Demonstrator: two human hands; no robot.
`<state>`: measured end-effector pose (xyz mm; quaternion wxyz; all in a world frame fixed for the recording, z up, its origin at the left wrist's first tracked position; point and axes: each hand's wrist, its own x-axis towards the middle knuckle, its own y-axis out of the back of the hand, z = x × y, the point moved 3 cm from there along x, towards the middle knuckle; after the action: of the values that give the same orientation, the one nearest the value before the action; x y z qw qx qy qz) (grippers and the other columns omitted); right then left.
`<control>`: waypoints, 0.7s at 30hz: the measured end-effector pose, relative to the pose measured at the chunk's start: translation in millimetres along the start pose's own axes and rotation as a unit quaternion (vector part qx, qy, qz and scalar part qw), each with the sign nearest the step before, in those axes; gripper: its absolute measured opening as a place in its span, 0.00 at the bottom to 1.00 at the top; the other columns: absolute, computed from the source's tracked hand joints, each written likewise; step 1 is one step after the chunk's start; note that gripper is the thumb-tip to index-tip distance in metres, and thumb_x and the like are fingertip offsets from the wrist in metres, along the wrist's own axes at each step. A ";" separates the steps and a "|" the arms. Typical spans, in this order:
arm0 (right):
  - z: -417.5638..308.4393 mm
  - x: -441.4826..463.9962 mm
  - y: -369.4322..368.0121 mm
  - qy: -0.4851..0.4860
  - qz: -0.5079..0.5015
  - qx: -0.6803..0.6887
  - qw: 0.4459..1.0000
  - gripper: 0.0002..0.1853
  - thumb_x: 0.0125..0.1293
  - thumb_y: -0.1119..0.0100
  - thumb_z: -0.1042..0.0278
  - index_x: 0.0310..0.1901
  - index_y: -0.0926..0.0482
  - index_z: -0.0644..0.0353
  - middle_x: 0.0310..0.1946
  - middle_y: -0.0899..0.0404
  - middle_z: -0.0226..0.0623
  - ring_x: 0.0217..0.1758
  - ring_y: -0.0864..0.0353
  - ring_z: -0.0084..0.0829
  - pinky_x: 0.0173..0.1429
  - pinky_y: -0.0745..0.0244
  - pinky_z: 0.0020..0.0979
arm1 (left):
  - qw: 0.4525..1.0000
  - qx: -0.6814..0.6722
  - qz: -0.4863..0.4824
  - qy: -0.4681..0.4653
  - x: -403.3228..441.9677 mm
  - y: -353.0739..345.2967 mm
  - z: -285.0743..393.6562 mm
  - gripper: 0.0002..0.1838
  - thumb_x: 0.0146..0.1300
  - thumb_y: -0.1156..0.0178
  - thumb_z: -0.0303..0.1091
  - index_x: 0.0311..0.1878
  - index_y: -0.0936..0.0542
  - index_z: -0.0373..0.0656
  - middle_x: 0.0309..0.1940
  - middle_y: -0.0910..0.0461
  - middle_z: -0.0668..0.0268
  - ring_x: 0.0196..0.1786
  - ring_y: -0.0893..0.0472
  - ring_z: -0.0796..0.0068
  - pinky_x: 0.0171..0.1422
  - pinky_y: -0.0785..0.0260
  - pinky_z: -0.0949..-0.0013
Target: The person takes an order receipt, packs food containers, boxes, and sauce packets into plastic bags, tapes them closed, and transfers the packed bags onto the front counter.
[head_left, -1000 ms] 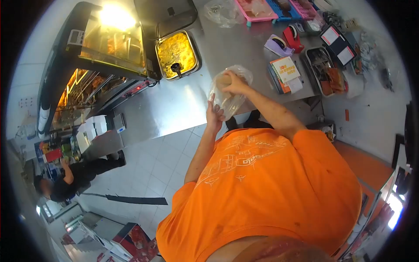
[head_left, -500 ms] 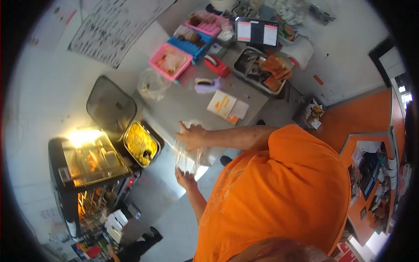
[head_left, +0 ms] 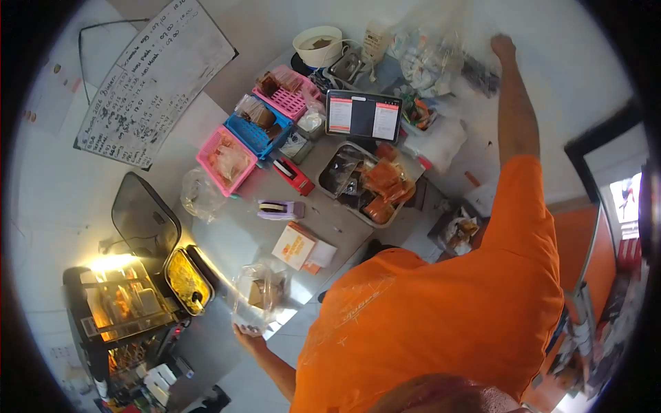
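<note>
My left hand [head_left: 249, 332] is closed on the lower edge of a clear plastic bag [head_left: 242, 308] at the front of the steel table. A brown and pale boxy thing [head_left: 263, 292] shows through the plastic. My right hand [head_left: 504, 47] is stretched far out to the back right, fingers curled, at the edge of a thin see-through plastic bag [head_left: 458, 31]. Bunched white plastic bags [head_left: 428, 65] lie beside that sheet. Between my arms, a white and orange carton [head_left: 295, 246] rests on the table.
A purple tape dispenser [head_left: 281, 210], a red stapler-like tool [head_left: 293, 177] and pink and blue baskets [head_left: 256, 134] stand behind. A metal tray [head_left: 367, 184] holds wrapped orange packets, near a tablet [head_left: 363, 115]. At left are a yellow food pan [head_left: 187, 281] and a lit warmer [head_left: 131, 296].
My right hand has left the plastic bag at the front and swung out to the back right. My left hand stays at the bag, which now looks fuller. The view has shifted.
</note>
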<state>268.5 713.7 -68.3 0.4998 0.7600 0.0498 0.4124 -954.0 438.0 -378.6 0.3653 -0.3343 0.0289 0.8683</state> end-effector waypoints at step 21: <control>-42.8 -14.2 31.8 -0.012 -0.238 0.171 0.956 0.34 0.58 0.31 0.42 0.51 0.18 0.69 0.39 0.15 0.50 0.42 0.16 0.39 0.47 0.23 0.40 | 0.998 -0.027 -0.035 0.036 31.8 -18.2 -11.8 0.19 0.71 0.46 0.59 0.48 0.23 0.55 0.32 0.32 0.77 0.33 0.33 0.79 0.36 0.38 0.69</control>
<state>219.5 721.8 -44.2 0.4468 0.8052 0.2925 0.2579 -951.7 467.4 -403.4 0.3851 -0.3755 0.0067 0.8430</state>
